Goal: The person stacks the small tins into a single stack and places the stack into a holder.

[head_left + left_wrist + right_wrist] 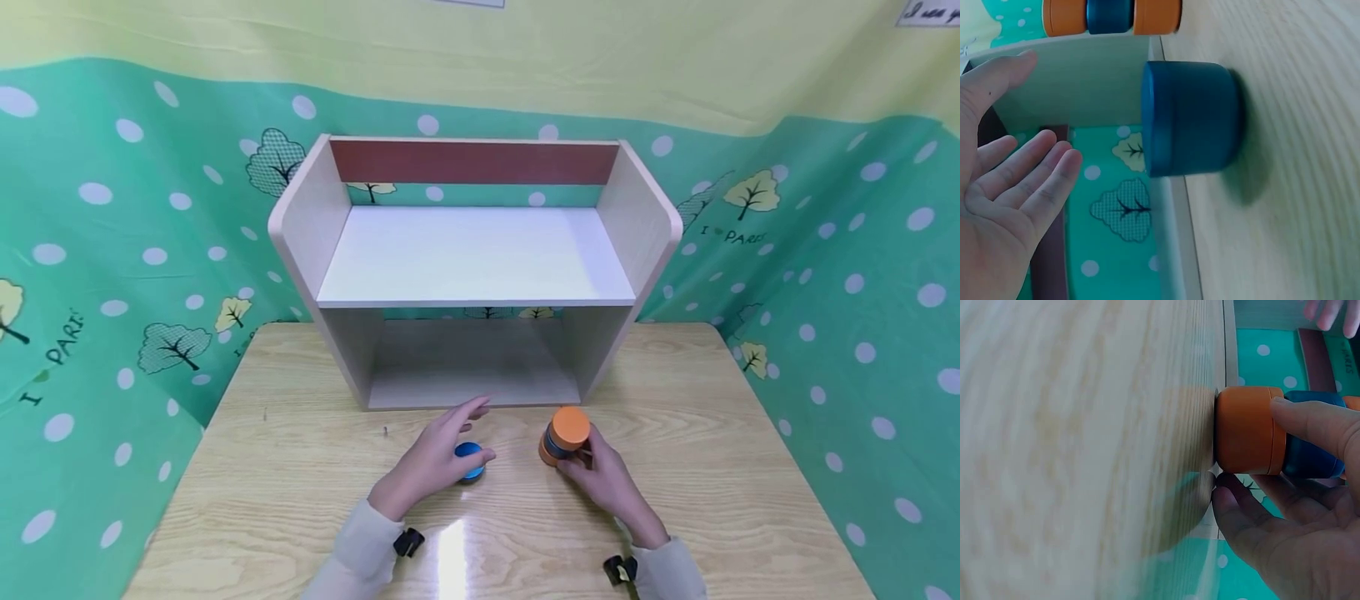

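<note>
Hovering above blue jar (1194, 119), left fingers (1052, 192) apart; right fingers (1238, 525) curled round 3-jar stack (558, 439)

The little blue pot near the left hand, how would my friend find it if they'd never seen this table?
Look for the pale two-level shelf on the wooden table. In front of it, by the person's left hand, is a small round blue pot. It stands alone, while the other blue pot is stacked between two orange pots.
</note>
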Available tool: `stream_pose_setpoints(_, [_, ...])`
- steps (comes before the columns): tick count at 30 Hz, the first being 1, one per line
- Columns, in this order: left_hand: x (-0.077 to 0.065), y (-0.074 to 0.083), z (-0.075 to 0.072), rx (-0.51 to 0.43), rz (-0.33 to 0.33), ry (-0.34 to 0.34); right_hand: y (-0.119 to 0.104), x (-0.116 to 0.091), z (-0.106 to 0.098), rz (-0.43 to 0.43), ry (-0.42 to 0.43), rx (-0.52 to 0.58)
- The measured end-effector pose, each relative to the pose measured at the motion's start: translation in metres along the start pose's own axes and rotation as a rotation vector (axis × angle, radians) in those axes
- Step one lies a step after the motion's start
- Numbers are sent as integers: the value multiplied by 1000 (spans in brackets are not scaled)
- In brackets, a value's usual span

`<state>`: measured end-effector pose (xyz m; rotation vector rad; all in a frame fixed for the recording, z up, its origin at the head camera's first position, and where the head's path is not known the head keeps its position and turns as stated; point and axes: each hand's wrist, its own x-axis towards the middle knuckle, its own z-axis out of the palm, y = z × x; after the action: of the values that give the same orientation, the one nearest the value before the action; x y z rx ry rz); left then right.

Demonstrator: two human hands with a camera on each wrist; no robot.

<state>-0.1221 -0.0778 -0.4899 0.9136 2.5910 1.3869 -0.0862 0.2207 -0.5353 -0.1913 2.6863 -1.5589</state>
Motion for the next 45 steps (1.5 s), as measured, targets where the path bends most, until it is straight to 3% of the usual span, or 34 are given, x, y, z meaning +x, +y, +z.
stream_pose_setpoints(17, [-29,-18,0,-1,-78,0,1,-1,0,-12,-3,4])
stream_pose_setpoints(29, [-37,-26,4,-28,-127,-24,3,0,0,-7,-3,10])
stream_pose_setpoints(45, [-40,-37,14,-11,-91,-25,5,0,1,-22,2,20])
